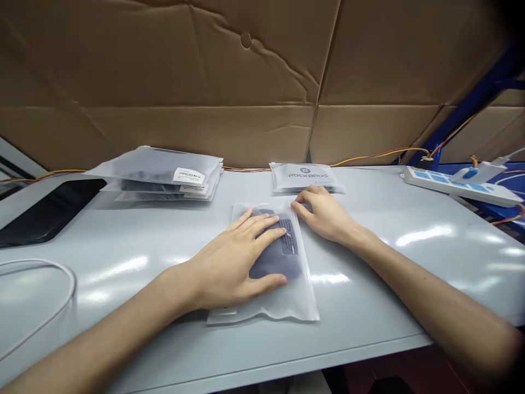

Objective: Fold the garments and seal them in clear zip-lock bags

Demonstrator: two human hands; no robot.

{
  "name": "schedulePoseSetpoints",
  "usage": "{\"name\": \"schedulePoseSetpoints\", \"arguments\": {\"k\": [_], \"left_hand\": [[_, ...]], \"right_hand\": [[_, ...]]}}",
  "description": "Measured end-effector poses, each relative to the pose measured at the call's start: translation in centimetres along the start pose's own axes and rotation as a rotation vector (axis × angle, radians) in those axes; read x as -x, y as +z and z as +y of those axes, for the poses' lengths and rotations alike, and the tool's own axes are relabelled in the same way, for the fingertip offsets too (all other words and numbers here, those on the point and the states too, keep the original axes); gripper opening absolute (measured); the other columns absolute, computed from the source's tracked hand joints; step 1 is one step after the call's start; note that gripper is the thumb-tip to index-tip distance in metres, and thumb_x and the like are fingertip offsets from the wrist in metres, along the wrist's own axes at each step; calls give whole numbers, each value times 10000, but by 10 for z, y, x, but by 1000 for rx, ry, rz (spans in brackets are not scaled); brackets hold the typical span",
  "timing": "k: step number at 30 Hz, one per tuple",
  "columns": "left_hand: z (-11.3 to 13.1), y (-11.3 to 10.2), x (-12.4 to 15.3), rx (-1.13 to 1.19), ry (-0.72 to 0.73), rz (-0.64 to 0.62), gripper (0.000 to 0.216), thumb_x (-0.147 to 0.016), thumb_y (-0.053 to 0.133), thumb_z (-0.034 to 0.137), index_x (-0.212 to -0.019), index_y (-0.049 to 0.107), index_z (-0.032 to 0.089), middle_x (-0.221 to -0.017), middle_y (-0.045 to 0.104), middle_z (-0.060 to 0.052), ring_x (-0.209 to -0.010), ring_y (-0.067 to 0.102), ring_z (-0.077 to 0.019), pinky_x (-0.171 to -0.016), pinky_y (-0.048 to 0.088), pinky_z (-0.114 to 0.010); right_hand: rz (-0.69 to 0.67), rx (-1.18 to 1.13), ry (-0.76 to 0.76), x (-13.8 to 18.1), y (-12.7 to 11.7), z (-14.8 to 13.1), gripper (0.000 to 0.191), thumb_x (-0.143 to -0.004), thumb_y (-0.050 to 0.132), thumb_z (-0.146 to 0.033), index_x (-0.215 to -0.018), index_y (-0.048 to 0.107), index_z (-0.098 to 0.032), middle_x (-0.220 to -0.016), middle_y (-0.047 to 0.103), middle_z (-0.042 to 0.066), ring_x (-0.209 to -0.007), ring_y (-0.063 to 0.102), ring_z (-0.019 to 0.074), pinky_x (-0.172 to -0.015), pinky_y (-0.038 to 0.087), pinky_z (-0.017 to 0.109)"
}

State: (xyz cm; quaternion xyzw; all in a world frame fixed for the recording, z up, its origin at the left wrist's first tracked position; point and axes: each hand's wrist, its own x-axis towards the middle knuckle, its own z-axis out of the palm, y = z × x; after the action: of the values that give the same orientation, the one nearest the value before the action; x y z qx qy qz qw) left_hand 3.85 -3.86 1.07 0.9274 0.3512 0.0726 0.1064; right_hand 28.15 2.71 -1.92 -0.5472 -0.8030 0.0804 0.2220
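Observation:
A frosted plastic zip bag (303, 298) lies flat on the table in front of me, with a dark folded item and a dark printed label (289, 241) showing through it. Across the bag my left hand (235, 262) rests palm down, fingers spread. At the bag's far right corner, my right hand (322, 213) pinches the edge between thumb and curled fingers. Just beyond that hand sits another frosted bag (305, 176) printed ROCKBROS. To the left is a stack of similar bags (159, 164) with white barcode stickers.
A black phone-like device (49, 210) lies at the left, with a white cable (71, 279) nearer me. A power strip (459, 186) with a plugged-in adapter stands at the right by a blue frame (471, 109). Cardboard (197, 60) walls the back of the grey table (369, 312).

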Motion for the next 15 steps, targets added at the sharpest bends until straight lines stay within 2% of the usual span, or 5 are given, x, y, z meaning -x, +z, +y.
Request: {"name": "schedulePoseSetpoints", "arguments": {"k": [15], "left_hand": [[1, 4, -1, -42, 22, 21, 720, -941, 552, 602, -1524, 455, 190, -1617, 404, -138, -1507, 330, -381, -1259, 228, -606]], "right_hand": [[11, -18, 15, -1, 1, 0, 259, -1005, 482, -316, -902, 686, -196, -1076, 682, 108, -1090, 601, 273, -997, 466, 411]]}}
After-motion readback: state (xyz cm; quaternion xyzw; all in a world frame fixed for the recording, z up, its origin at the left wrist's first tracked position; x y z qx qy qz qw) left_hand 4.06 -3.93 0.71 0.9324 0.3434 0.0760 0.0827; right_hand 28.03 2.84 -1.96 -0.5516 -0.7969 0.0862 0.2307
